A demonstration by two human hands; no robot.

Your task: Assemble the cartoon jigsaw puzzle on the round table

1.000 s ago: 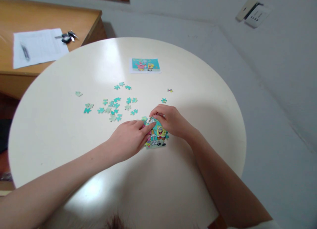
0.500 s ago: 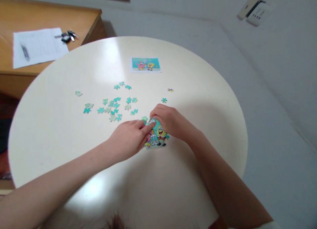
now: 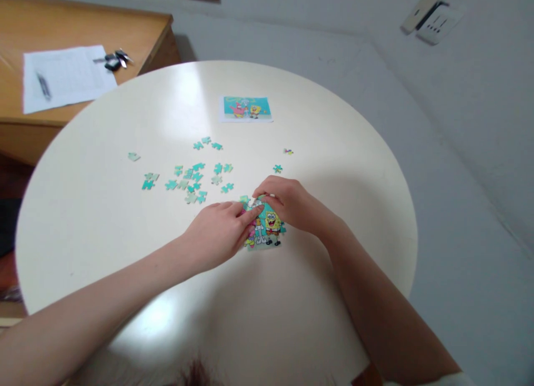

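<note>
A partly joined cartoon jigsaw (image 3: 267, 227) lies on the round cream table (image 3: 125, 252). My left hand (image 3: 219, 233) rests on the jigsaw's left side, fingers curled, index finger stretched onto the picture. My right hand (image 3: 287, 202) sits over the jigsaw's top edge with its fingertips pinched on a small puzzle piece (image 3: 259, 199), pressing it against the joined part. Several loose teal pieces (image 3: 194, 177) lie scattered just left of both hands.
A small reference picture (image 3: 246, 109) lies at the table's far side. Two stray pieces (image 3: 277, 168) sit beyond my right hand. A wooden desk (image 3: 83, 35) at back left carries a paper sheet (image 3: 62, 77), a pen and keys (image 3: 113, 59).
Both hands stay on the jigsaw; my right fingertips have shifted slightly at its top edge. Nothing else has moved.
</note>
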